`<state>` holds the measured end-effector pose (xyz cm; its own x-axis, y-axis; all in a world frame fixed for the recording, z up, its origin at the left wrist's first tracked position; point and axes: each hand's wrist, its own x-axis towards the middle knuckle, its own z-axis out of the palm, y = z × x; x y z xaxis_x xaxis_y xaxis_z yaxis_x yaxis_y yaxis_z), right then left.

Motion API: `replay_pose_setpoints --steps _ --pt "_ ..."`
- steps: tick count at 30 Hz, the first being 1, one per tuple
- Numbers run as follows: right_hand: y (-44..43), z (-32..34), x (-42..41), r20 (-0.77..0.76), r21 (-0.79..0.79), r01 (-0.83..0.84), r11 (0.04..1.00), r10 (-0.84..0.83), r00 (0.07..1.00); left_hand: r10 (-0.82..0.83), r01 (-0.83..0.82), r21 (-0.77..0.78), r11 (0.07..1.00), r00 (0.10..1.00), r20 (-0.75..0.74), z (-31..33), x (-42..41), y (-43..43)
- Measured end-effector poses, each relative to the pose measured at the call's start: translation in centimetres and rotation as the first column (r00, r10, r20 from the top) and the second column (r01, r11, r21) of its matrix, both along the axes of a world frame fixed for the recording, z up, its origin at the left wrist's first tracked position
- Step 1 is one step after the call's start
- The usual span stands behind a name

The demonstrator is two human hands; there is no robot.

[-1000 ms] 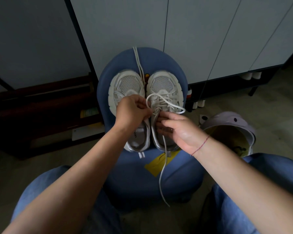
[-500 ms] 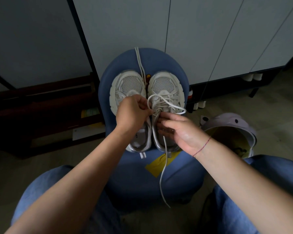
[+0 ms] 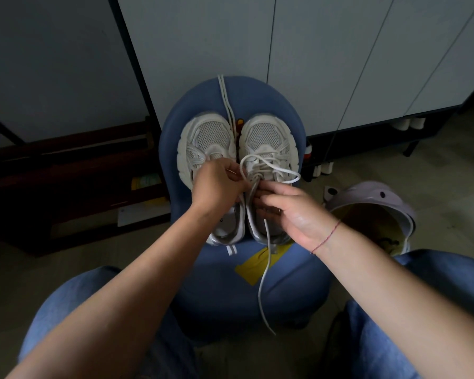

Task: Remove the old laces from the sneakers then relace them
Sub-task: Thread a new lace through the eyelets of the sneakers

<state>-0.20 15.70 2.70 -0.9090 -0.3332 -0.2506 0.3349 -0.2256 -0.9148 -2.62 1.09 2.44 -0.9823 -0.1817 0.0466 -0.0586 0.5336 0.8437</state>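
Squarely on the blue stool (image 3: 203, 105) stand two pale sneakers side by side, toes toward its far edge. A white lace (image 3: 270, 166) loops loosely over the right-hand sneaker (image 3: 266, 143). The left hand (image 3: 216, 184) pinches the lace with curled fingers at the shoe's throat. The right hand (image 3: 290, 212) (a red thread (image 3: 326, 237) on its wrist) pinches it just beside. One tail hangs off the stool's near edge. The left-hand sneaker (image 3: 205, 140) sits partly under the left hand. A spare lace (image 3: 225, 97) runs between the toes to the far edge. On the floor right of the stool a lavender bin (image 3: 367, 194) gapes, yellowish inside, with dark scraps too dim to name.
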Motion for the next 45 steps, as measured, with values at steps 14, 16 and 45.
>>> replay_pose_setpoints --steps 14,16,45 --pt "-0.3 -2.5 -1.1 -0.083 0.206 0.201 0.958 -0.187 0.979 -0.107 0.079 0.210 0.974 0.986 0.126 0.4 -0.1 0.1" --pt "-0.5 -2.8 -1.2 -0.103 0.243 0.227 0.943 -0.208 0.973 -0.131 0.105 0.199 0.974 0.984 0.119 0.4 0.1 0.2" --pt "3.3 -3.9 5.6 -0.202 0.597 0.198 0.778 -0.093 0.975 -0.039 0.042 0.030 0.999 0.995 -0.087 -1.9 0.6 0.3"
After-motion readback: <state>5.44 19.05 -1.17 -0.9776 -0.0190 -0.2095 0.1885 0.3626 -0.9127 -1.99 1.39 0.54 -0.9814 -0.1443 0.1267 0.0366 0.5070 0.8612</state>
